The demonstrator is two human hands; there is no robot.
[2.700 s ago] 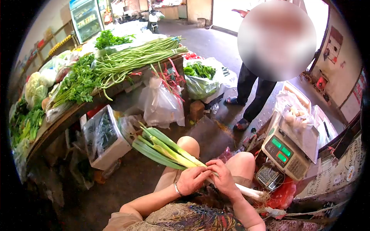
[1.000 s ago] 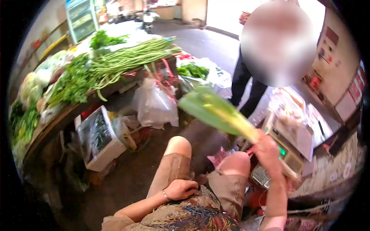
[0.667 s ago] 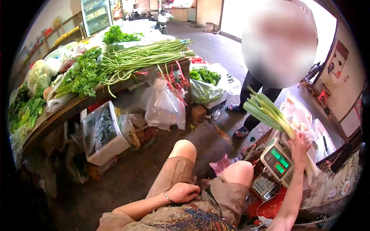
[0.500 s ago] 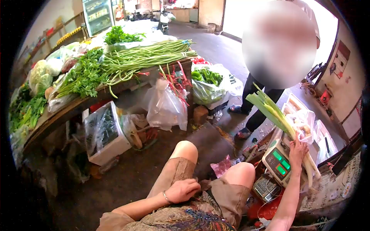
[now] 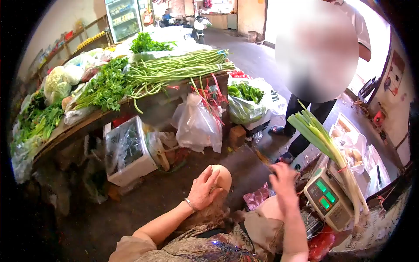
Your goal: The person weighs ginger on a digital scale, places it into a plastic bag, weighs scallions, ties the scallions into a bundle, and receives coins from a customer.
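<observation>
My left hand (image 5: 204, 187) rests on my left knee, holding nothing, its fingers laid along the knee. Slightly blurred, my right hand (image 5: 284, 182) is raised above my right knee with its fingers loosely apart and nothing visible in them. To its right, a bunch of leeks (image 5: 328, 146) lies across the weighing scale (image 5: 328, 198), with the green tops pointing up and left and the roots toward me. A red tie circles the stalks. Green digits glow on the scale's display.
Long beans (image 5: 174, 72), leafy greens (image 5: 104, 83) and a cauliflower (image 5: 57, 83) cover the stall table at left. Below it are a white foam box (image 5: 131, 172) and a hanging plastic bag (image 5: 198, 124). A person (image 5: 312, 109) stands beyond the scale, near bagged peppers (image 5: 246, 92).
My right hand has let go of the leeks and moved left, off the scale. The leeks stay on the scale. My left hand has moved forward from my lap onto the knee.
</observation>
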